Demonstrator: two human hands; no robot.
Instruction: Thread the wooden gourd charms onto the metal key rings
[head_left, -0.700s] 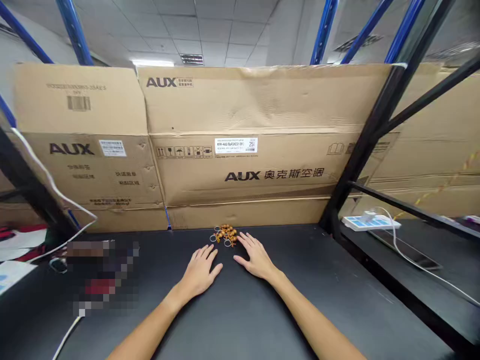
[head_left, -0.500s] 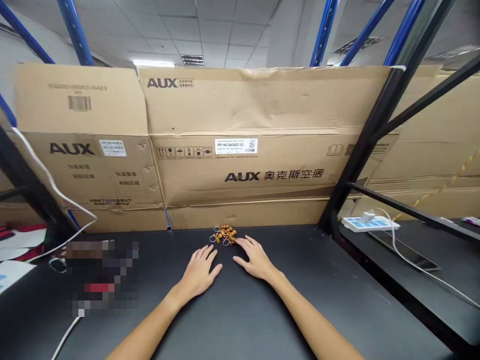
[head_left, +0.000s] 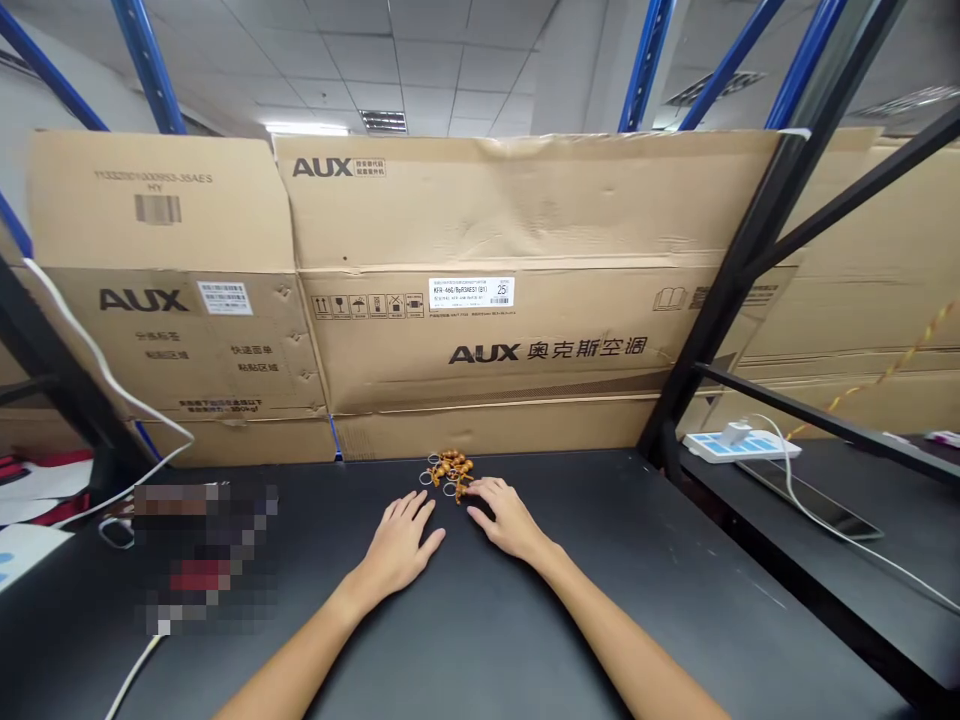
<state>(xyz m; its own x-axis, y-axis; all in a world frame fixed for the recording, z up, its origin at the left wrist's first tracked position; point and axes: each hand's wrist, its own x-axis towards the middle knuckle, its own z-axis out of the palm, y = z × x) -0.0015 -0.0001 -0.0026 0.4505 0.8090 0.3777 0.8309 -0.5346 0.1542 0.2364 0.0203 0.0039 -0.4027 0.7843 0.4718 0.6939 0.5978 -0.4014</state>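
Right hand (head_left: 510, 520): centre of frame; fingers bent, thumb apart, no pinch visible; fingertips at the cluster's near right edge, touching or just beside, cannot tell which.
Left hand (head_left: 396, 548): palm down, fingers slightly spread, grasping nothing, just below the cluster.
Cluster: orange-brown, wooden-looking beaded keychains (head_left: 453, 465) with silver-coloured rings, centre of frame, on smooth black tabletop (head_left: 450, 630).
Heap, done/left: one piece juts out towards the right fingers; others lie bunched, none lifted. Judged early.
Backdrop: brown cardboard carton (head_left: 555, 230), upper centre.
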